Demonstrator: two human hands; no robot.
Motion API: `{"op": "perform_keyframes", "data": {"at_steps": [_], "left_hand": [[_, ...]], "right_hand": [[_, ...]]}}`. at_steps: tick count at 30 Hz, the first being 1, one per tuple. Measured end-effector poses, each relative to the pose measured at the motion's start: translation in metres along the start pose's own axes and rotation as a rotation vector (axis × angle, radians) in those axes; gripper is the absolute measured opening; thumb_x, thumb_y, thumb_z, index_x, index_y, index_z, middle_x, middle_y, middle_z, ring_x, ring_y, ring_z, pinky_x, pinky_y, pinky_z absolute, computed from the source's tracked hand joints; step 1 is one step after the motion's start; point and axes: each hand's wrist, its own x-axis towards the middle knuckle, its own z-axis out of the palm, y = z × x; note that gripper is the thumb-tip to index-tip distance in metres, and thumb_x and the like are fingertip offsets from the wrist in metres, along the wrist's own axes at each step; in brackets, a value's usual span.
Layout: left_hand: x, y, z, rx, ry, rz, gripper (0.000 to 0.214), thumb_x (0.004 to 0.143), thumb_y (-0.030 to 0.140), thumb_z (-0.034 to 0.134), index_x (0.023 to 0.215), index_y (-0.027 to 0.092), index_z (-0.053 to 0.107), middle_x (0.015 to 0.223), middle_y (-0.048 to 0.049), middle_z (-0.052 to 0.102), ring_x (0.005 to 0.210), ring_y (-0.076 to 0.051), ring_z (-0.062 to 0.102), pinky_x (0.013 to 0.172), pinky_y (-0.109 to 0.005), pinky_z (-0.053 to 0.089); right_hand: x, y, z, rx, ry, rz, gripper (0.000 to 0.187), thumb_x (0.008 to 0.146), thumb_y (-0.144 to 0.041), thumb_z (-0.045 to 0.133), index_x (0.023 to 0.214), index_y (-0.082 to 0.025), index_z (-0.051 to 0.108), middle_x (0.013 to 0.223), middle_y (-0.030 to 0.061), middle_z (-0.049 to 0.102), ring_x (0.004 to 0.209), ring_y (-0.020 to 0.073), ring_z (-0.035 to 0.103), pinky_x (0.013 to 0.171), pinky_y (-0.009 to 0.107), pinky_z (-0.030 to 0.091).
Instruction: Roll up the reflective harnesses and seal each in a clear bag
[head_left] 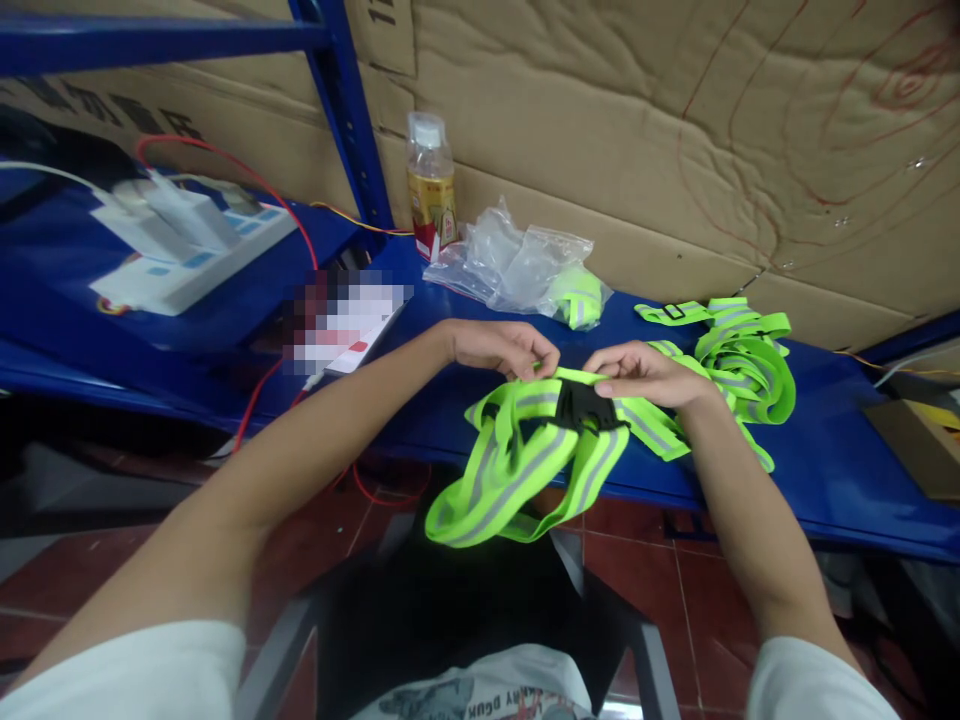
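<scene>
Between my two hands is a neon-yellow reflective strap (487,485) with a grey stripe along it, its loops hanging over the table's front edge. My left hand (506,347) pinches the strap's upper edge, fingers closed. On the other side, my right hand (649,372) has its thumb on a black plastic buckle (586,406) and grips the strap beside it. A pile of the same reflective straps (750,365) lies on the table to the right, partly behind my right wrist.
The blue table (832,450) backs onto a cardboard wall (570,120). A drink bottle (432,190) and a clear plastic bag (517,255) with a rolled strap stand behind my hands. At left are a power strip (202,270), a phone-like white object (367,325) and red cables.
</scene>
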Motion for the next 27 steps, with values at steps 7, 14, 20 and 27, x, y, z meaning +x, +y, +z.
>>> {"op": "perform_keyframes", "data": {"at_steps": [7,14,20,27], "left_hand": [[-0.003,0.001,-0.008,0.135,0.144,0.020,0.044,0.067,0.037,0.096,0.075,0.019,0.057,0.069,0.0040,0.058,0.062,-0.009,0.055,0.058,-0.021,0.040],[-0.014,-0.003,-0.029,0.360,0.256,-0.011,0.075,0.069,0.032,0.089,0.137,0.027,0.058,0.101,-0.0023,0.080,0.085,-0.019,0.077,0.072,-0.026,0.055],[-0.025,0.007,-0.039,0.633,0.469,-0.216,0.035,0.072,0.040,0.083,0.100,0.020,0.078,0.075,-0.0018,0.077,0.066,-0.017,0.071,0.058,-0.023,0.047],[-0.021,-0.001,-0.033,0.361,0.408,-0.133,0.036,0.084,0.050,0.075,0.107,0.022,0.073,0.092,-0.0035,0.079,0.071,-0.015,0.071,0.063,-0.023,0.051]], "right_hand": [[0.010,0.006,0.004,0.035,0.106,-0.063,0.047,0.095,-0.044,0.082,0.132,-0.018,0.070,0.090,0.0013,0.078,0.074,0.0120,0.069,0.071,0.023,0.052],[0.010,0.016,-0.013,-0.230,0.392,-0.070,0.059,0.092,-0.058,0.079,0.137,-0.021,0.067,0.077,-0.0005,0.074,0.063,0.0150,0.058,0.059,0.028,0.045],[0.006,0.013,-0.011,-0.333,0.401,-0.046,0.066,0.090,-0.063,0.079,0.140,-0.022,0.067,0.065,-0.0044,0.064,0.055,0.0138,0.047,0.053,0.029,0.036],[0.007,0.014,-0.012,-0.318,0.271,0.045,0.056,0.069,-0.054,0.096,0.110,-0.018,0.082,0.088,0.0018,0.078,0.076,0.0184,0.065,0.070,0.030,0.049]]}}
